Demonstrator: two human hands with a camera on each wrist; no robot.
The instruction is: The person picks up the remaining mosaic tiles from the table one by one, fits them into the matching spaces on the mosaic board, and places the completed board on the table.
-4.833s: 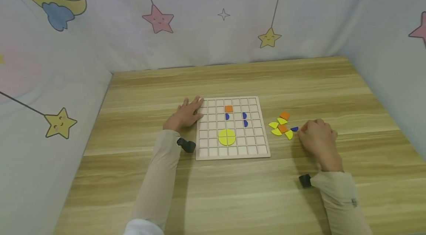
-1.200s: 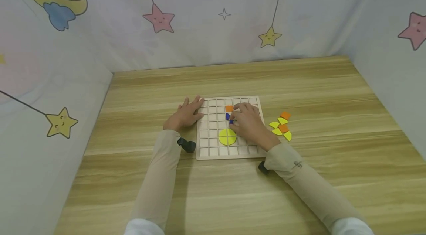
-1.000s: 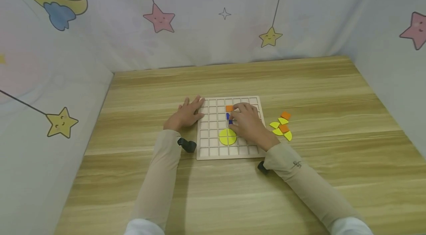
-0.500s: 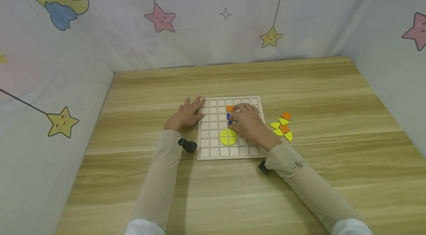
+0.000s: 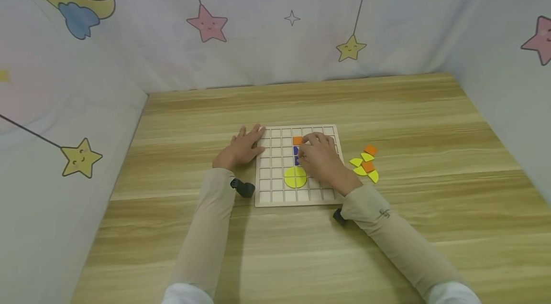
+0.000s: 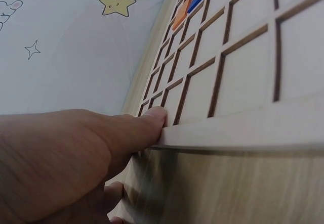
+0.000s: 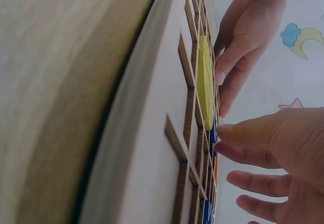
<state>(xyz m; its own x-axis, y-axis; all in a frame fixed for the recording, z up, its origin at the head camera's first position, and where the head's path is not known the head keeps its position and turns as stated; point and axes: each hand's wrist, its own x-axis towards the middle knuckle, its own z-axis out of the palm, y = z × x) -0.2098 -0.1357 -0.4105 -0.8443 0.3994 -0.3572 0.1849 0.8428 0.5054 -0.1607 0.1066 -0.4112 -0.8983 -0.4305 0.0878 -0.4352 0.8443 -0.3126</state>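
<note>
A pale wooden grid board (image 5: 280,204) lies on the table. My left hand (image 5: 243,148) rests at its far left corner, fingers extended and thumb tip (image 6: 158,114) on the rim. On the board, an orange square (image 5: 297,140) stands above two blue half-discs (image 5: 295,150), with a yellow circle (image 5: 290,173) of quarter pieces below. Over the board's right half, my right hand (image 5: 320,158) has its fingertips right beside the lower blue half-disc (image 5: 296,161). The right wrist view shows its thumb and fingers slightly parted. Another blue piece (image 7: 207,212) there is hidden by this hand in the head view.
Right of the board lie loose pieces: yellow quarter-discs (image 5: 356,162) and two orange squares (image 5: 370,150). The wood-grain table (image 5: 301,256) is bounded by white cloth walls (image 5: 258,55) printed with stars and moons.
My right hand has carried a blue half-disc from the loose pieces onto the board, below another one. In the last half second its fingertips draw slightly back from it. My left hand stays put.
</note>
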